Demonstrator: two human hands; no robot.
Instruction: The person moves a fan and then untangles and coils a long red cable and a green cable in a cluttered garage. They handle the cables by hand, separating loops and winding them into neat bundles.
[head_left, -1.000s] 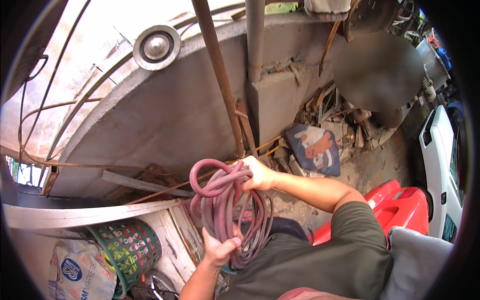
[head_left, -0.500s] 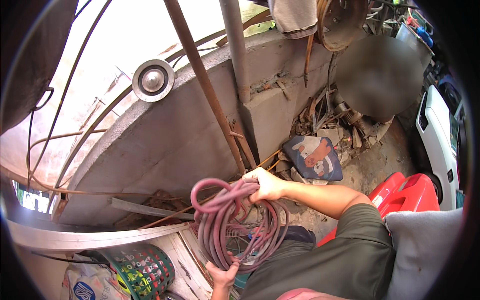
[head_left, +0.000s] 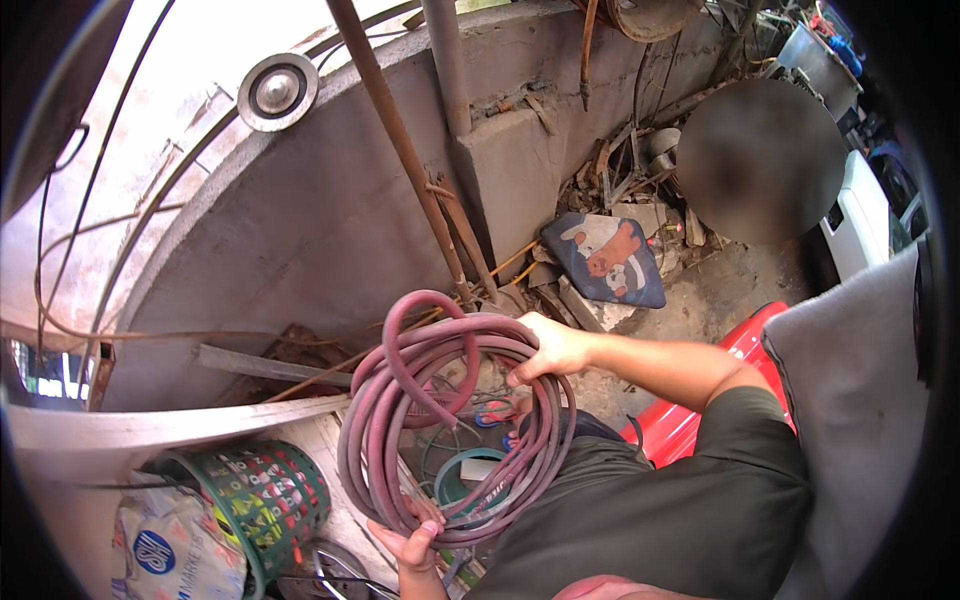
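Between my two hands hangs a reddish-pink hose (head_left: 375, 430), wound in several loose loops. One free loop sticks up at its far left side. My right hand (head_left: 548, 350) is closed round the upper right of the coil, with the thumb on the inner side. At the bottom, my left hand (head_left: 410, 548) holds the lower loops from beneath, thumb up against them. Through the middle of the coil a teal bucket (head_left: 452, 488) and part of a foot in a sandal (head_left: 492, 413) show.
A green basket (head_left: 262, 520) and a printed plastic bag (head_left: 170, 550) stand at lower left. Ahead rise a concrete wall (head_left: 300, 250) and a rusty pole (head_left: 400, 150). A patterned cushion (head_left: 605, 262) lies on rubble; a red plastic object (head_left: 690, 420) is at my right. A blurred patch hides the upper right.
The coil has turned more open toward me and its loops have spread wider. My left hand has moved slightly left, my right hand slightly right along the hose. The view has shifted.
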